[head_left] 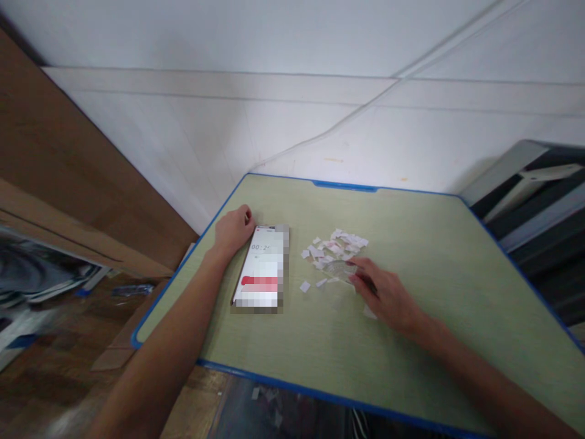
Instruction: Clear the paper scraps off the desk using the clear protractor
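Observation:
My right hand (386, 296) pinches a clear, thin plastic piece (339, 270) between thumb and fingers; its exact kind is hard to make out. This piece lies low over the near edge of a loose pile of torn white paper scraps (347, 242). A few scraps sit apart, one (305, 286) to the left and another (369, 313) just below my right hand. My left hand (234, 230) rests on the table in a loose fist, with no object visible in it. Beside it lies a phone (262, 262) with a lit timer screen, partly blurred out.
The pale green table (434, 244) has a blue edge and stands against a white wall (292, 134). A cable (329, 130) runs along that wall. A grey and black folded object (534, 189) leans at the right. Brown cardboard (82, 134) stands at the left.

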The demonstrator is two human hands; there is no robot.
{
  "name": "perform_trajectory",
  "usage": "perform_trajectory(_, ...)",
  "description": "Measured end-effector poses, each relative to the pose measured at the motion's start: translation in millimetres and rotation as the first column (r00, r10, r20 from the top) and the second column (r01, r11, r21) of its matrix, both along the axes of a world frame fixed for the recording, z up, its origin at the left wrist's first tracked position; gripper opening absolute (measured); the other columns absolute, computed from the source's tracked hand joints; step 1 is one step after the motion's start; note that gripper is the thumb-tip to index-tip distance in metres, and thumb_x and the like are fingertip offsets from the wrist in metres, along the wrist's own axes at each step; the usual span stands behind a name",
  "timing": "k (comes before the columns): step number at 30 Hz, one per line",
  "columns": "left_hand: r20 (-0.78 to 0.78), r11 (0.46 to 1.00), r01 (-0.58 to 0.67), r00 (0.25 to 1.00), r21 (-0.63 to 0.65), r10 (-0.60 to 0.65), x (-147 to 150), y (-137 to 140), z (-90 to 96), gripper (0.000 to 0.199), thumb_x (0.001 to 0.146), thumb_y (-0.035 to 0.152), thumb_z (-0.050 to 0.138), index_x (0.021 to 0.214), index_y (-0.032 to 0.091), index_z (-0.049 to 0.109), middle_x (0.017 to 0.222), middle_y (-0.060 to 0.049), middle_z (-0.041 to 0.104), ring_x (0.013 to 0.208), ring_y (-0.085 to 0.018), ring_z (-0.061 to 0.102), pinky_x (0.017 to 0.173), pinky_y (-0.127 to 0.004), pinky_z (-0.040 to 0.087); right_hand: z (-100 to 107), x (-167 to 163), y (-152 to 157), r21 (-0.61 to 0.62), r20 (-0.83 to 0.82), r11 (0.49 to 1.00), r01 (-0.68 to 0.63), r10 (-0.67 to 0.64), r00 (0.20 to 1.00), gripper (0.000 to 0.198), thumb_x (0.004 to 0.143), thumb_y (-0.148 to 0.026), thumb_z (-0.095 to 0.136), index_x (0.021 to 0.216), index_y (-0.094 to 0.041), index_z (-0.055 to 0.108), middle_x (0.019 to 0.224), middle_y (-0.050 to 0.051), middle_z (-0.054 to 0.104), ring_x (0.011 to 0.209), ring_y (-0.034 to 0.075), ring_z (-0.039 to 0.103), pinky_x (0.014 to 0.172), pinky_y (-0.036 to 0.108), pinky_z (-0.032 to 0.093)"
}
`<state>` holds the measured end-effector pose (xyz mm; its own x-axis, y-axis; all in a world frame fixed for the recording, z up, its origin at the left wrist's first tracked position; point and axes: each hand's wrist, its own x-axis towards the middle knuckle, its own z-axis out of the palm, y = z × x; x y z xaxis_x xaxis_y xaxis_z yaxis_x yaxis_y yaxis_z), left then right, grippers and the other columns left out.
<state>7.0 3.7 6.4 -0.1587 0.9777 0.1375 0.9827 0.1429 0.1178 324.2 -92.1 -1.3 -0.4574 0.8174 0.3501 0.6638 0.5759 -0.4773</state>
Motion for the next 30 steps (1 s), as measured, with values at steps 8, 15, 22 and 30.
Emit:
perform_trajectory(8,-0.006,1.0,-0.006,1.0,-0.007,0.006,1.1,-1.2,1.0,0.027,0.087,0.03,0.037,0.097,0.02,0.06,0.093,-0.01,0.07,0.085,-0.022,0.064,0.066,-0.03,0.042,-1.8,-0.3,-0.1,-0.016,-0.031,0.999,0.031,-0.031,0.999,0.024,0.094,-0.025,0.04,0.11,-0.019,0.057,0.064,0.001,0.066,0.049,0.015,0.059,0.053,0.024,0.046)
perform_trajectory(15,-0.01,1.0,0.001,1.0,-0.009,-0.001,0.0,-0.9,-0.2,0.027,0.087,0.03,0.037,0.097,0.02,0.06,0.094,-0.01,0.07,0.086,-0.023,0.064,0.065,-0.03,0.041,-2.7,-1.6,1.6,-0.008,-0.019,1.0,0.011,-0.011,1.0,0.023,0.094,-0.023,0.039,0.11,-0.018,0.055,0.066,0.002,0.067,0.052,0.015,0.06,0.054,0.025,0.046)
perform_trajectory(22,-0.018,1.0,-0.009,1.0,-0.012,0.008,-0.7,0.4,-1.0,0.028,0.088,0.031,0.037,0.098,0.02,0.06,0.094,-0.01,0.07,0.085,-0.023,0.064,0.064,-0.03,0.04,7.9,1.5,-0.8,-0.079,0.003,0.997,0.025,-0.025,1.0,0.025,0.09,-0.023,0.042,0.108,-0.016,0.058,0.056,-0.002,0.058,0.043,0.013,0.048,0.047,0.024,0.039)
perform_trajectory(30,-0.013,1.0,0.0,1.0,-0.01,0.0,-1.0,0.8,-1.6,0.028,0.088,0.032,0.036,0.097,0.019,0.059,0.092,-0.01,0.07,0.083,-0.022,0.063,0.062,-0.029,0.037,38.1,35.6,0.8,-0.157,0.074,0.987,-0.04,0.052,0.996,0.024,0.091,-0.025,0.044,0.102,-0.015,0.063,0.051,-0.004,0.053,0.04,0.012,0.044,0.042,0.023,0.032)
